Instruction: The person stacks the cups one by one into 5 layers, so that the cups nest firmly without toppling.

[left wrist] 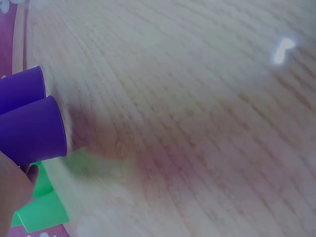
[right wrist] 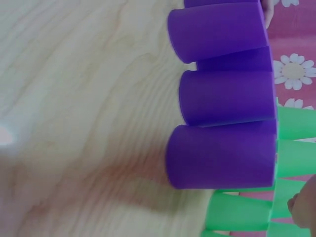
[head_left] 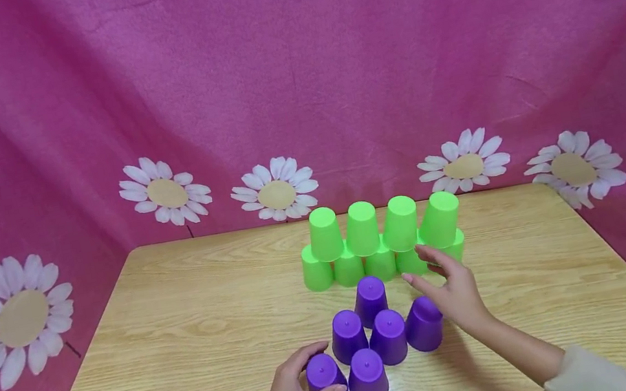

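Observation:
My left hand [head_left: 289,390] curls its thumb and fingers around the leftmost purple cup [head_left: 323,374], which stands upside down on the table. Beside it is another purple cup [head_left: 367,378] at the front, with several more behind and to the right, forming a slanted group. My right hand [head_left: 457,292] is raised over the right end of that group, thumb and fingers spread apart with nothing between them. Under its wrist side stands the rightmost purple cup [head_left: 424,326]. Just beyond its fingertips, upside-down green cups [head_left: 363,228] form two stacked rows; the upper right green cup [head_left: 439,218] leans slightly.
The wooden table [head_left: 198,327] runs back to a pink cloth [head_left: 291,73] printed with large white daisies. Both green rows stand near the table's back edge, right of centre. Light glares off the wood close to the front edge.

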`<move>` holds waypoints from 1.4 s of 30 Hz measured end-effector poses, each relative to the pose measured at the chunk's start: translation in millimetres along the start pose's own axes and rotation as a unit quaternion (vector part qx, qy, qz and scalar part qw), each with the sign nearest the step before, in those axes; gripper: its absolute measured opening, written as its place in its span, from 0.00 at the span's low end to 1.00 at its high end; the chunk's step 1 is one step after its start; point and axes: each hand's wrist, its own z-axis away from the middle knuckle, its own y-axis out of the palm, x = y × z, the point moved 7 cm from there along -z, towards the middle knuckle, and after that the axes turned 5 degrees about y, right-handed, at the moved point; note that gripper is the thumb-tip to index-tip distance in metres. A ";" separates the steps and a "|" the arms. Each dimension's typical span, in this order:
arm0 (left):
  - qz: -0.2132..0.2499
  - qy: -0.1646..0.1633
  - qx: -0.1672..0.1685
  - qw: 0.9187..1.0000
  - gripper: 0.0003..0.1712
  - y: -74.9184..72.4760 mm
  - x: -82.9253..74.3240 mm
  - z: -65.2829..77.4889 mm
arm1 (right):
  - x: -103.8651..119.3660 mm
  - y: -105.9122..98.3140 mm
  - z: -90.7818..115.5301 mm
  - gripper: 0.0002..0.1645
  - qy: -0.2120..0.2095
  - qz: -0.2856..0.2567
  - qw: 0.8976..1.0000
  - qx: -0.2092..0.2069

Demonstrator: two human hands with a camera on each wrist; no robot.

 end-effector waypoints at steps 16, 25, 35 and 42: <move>0.027 0.022 -0.014 0.999 0.33 -2.4 3.9 8.7 | -28.9 -2.8 28.1 0.33 -0.032 0.010 0.998 0.053; 0.044 0.008 -0.013 0.999 0.31 -1.0 11.0 14.0 | -44.3 -2.1 36.8 0.36 -0.006 0.006 0.997 0.075; 0.029 0.004 -0.016 0.999 0.32 1.2 18.7 20.1 | -62.4 3.7 46.5 0.40 0.046 0.026 0.992 0.116; 0.024 -0.007 -0.015 1.000 0.32 1.7 21.2 21.8 | -66.8 7.1 50.2 0.33 0.024 0.010 0.992 0.122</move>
